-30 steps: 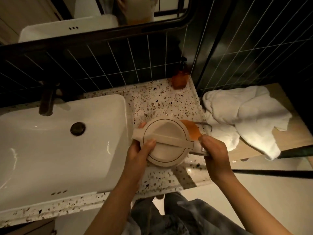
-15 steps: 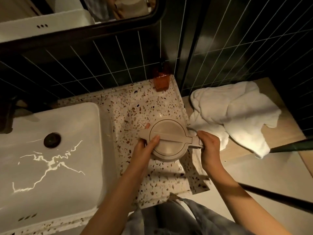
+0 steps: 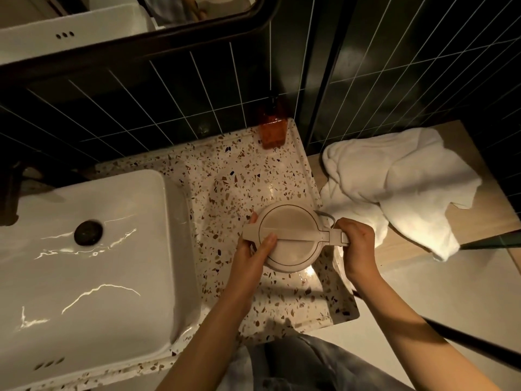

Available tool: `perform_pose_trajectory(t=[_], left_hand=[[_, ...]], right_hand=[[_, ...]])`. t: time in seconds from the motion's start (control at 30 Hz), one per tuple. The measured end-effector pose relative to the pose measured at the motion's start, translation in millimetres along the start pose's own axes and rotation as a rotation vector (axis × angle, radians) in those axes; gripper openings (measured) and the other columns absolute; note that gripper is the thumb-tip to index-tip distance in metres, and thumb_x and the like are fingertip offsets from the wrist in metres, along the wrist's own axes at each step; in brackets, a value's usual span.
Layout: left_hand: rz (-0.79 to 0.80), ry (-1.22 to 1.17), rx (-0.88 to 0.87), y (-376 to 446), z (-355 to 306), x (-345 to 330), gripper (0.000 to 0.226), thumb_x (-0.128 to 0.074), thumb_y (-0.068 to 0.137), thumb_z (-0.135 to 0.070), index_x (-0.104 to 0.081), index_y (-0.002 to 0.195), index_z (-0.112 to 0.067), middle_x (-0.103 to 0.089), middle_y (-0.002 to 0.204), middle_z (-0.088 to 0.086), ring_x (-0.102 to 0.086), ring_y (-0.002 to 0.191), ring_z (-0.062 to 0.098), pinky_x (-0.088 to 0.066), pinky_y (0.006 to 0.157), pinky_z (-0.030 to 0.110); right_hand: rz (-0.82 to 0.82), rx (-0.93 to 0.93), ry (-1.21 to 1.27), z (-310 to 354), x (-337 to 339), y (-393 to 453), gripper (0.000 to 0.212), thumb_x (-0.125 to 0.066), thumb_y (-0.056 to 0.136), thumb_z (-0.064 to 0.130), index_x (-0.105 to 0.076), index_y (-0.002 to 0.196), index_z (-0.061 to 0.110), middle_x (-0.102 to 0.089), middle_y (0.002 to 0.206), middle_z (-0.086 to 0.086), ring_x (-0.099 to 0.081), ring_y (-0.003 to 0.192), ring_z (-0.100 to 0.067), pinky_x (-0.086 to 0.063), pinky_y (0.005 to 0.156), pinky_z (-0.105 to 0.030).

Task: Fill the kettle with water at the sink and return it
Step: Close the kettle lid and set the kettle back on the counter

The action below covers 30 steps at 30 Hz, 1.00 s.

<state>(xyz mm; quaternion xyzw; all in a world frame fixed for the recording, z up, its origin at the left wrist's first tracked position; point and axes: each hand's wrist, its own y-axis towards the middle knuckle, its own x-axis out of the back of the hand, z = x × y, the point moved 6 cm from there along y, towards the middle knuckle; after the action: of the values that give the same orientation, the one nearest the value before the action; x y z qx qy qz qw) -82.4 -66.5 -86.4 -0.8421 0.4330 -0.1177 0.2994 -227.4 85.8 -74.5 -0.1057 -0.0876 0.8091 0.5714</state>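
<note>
A beige kettle [image 3: 290, 235] with its lid closed is seen from above, over the speckled terrazzo counter [image 3: 253, 176] to the right of the white sink [image 3: 93, 249]. My left hand [image 3: 253, 255] grips the kettle's left side by the spout, thumb on the lid. Around the kettle's handle on the right, my right hand [image 3: 356, 246] is closed. A thin cord loops behind the kettle. Whether the kettle rests on the counter or hangs just above it, I cannot tell.
An amber soap bottle [image 3: 272, 128] stands at the counter's back edge against the dark tiled wall. A crumpled white towel [image 3: 394, 187] lies on a wooden shelf to the right. A dark faucet [image 3: 8, 201] is at the far left. The sink drain [image 3: 88, 232] is closed.
The kettle has moved right, away from the sink's edge toward the counter's right side, with both hands still on it. The orange base seen under it earlier is now hidden.
</note>
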Motion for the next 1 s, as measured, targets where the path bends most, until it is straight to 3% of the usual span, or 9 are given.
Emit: perform_pose_trajectory(t=[0.17,0.4,0.53,0.67,0.73,0.8,0.87,0.9,1.0], left_hand=[[-0.017,-0.031,0.037,5.8,0.8,2.2,0.080,-0.067,0.072,-0.051,-0.039,0.145,-0.032,-0.056,0.135,-0.013,-0.051,0.126,0.008,-0.040,0.109,0.036],[-0.021,-0.011,0.023,6.3,2.3,1.8,0.084,-0.069,0.071,-0.052,-0.037,0.146,-0.032,-0.053,0.140,-0.010,-0.050,0.127,0.009,-0.039,0.111,0.040],[0.013,0.052,0.004,8.2,3.3,4.8,0.086,-0.069,0.072,-0.057,-0.036,0.147,-0.031,-0.050,0.144,-0.008,-0.048,0.130,0.009,-0.039,0.111,0.040],[-0.003,0.100,0.002,11.3,3.3,7.7,0.085,-0.068,0.072,-0.057,-0.037,0.146,-0.030,-0.050,0.143,-0.007,-0.049,0.128,0.009,-0.041,0.106,0.029],[-0.013,0.091,0.008,11.9,4.0,8.6,0.082,-0.067,0.073,-0.054,-0.038,0.146,-0.029,-0.051,0.142,-0.007,-0.049,0.128,0.010,-0.042,0.105,0.029],[-0.020,0.067,0.017,11.9,3.5,9.3,0.076,-0.068,0.078,-0.047,-0.038,0.146,-0.029,-0.052,0.140,-0.006,-0.051,0.126,0.011,-0.043,0.106,0.033],[-0.021,0.025,0.035,12.0,2.9,9.8,0.068,-0.070,0.082,-0.038,-0.041,0.144,-0.030,-0.056,0.135,-0.006,-0.054,0.122,0.011,-0.048,0.100,0.031],[-0.025,0.008,0.041,11.8,1.0,10.3,0.065,-0.071,0.083,-0.036,-0.044,0.142,-0.030,-0.058,0.131,-0.007,-0.056,0.119,0.011,-0.051,0.093,0.028],[-0.050,-0.035,0.064,10.9,-4.0,13.3,0.058,-0.075,0.081,-0.031,-0.052,0.134,-0.029,-0.064,0.124,-0.006,-0.061,0.111,0.013,-0.053,0.074,0.023]], right_hand=[[-0.009,0.008,-0.038,2.2,-6.3,3.4,0.029,-0.043,0.082,0.004,-0.062,0.066,0.019,-0.064,0.048,0.018,-0.058,0.051,0.008,-0.042,0.055,-0.006],[0.018,0.000,-0.141,1.0,-4.8,4.4,0.053,-0.034,0.091,-0.019,-0.058,0.068,0.021,-0.062,0.045,0.020,-0.057,0.050,0.011,-0.040,0.054,-0.002],[0.009,0.002,-0.151,0.5,-3.2,1.8,0.055,-0.033,0.093,-0.017,-0.054,0.064,0.024,-0.061,0.044,0.014,-0.055,0.048,0.008,-0.038,0.052,-0.003],[0.034,0.004,-0.212,-1.7,-3.0,1.1,0.053,-0.036,0.093,-0.016,-0.053,0.062,0.023,-0.063,0.049,0.019,-0.056,0.052,0.010,-0.038,0.054,-0.003],[0.042,0.001,-0.271,-6.4,-0.7,1.5,0.047,-0.038,0.093,-0.014,-0.054,0.061,0.016,-0.063,0.051,0.019,-0.054,0.053,0.009,-0.038,0.054,-0.004],[0.026,0.006,-0.311,-7.6,1.8,0.2,0.034,-0.043,0.093,-0.001,-0.053,0.061,0.001,-0.059,0.053,0.005,-0.048,0.053,0.001,-0.037,0.055,-0.014],[-0.035,0.017,-0.333,-3.0,7.7,-3.8,0.032,-0.045,0.090,0.017,-0.051,0.065,-0.002,-0.050,0.058,-0.011,-0.041,0.058,-0.010,-0.034,0.058,-0.026],[-0.074,0.036,-0.360,3.5,11.0,-7.3,0.030,-0.046,0.090,0.019,-0.053,0.065,0.004,-0.049,0.060,-0.009,-0.041,0.059,-0.011,-0.034,0.058,-0.028],[-0.157,0.092,-0.416,22.1,19.3,-22.0,0.024,-0.046,0.098,0.014,-0.065,0.085,0.008,-0.062,0.077,-0.006,-0.054,0.071,-0.011,-0.042,0.066,-0.022]])
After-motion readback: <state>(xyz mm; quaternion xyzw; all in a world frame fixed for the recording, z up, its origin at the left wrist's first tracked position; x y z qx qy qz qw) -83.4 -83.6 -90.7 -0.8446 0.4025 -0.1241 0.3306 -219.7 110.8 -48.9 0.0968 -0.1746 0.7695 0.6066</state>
